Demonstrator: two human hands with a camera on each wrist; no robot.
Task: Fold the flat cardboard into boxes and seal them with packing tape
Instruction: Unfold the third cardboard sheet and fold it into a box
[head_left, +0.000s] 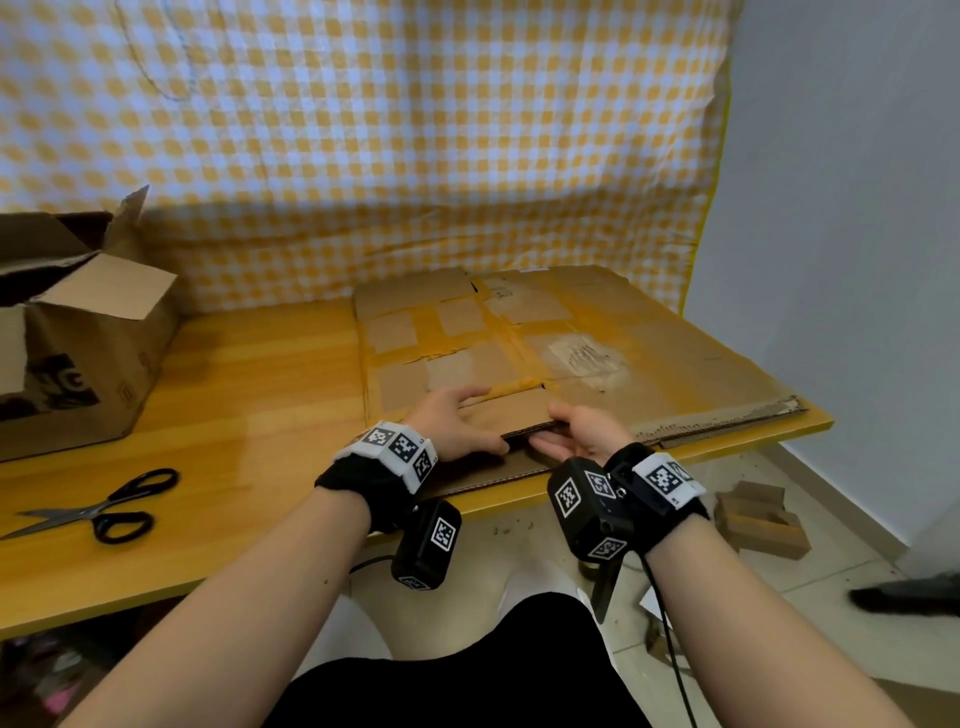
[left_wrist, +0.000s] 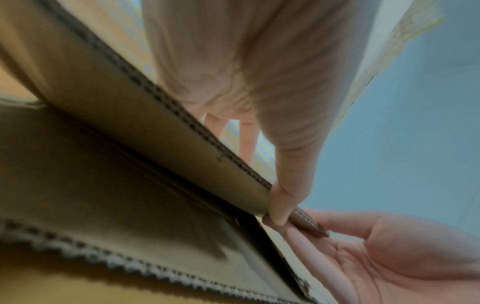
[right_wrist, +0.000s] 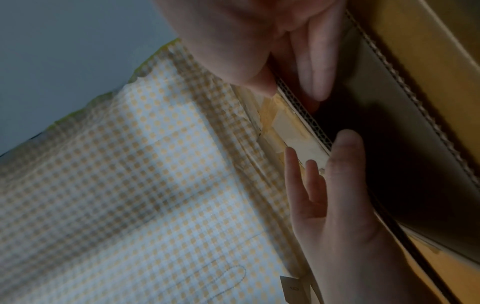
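Both my hands pinch the flat cardboard's (head_left: 519, 358) near flap (head_left: 524, 413): left hand (head_left: 457, 423), right hand (head_left: 584, 434); left wrist view alone shows the gap beneath.

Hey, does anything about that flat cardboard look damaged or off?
Yes. The flat cardboard is visibly reused: old yellowish tape strips cross it, a torn label remnant sits right of centre, and its near right edge is ragged.

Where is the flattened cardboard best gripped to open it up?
At the near edge of the flattened cardboard, from the person's side: the top layer there has lifted off the lower one, so fingers slip under, thumb on top.
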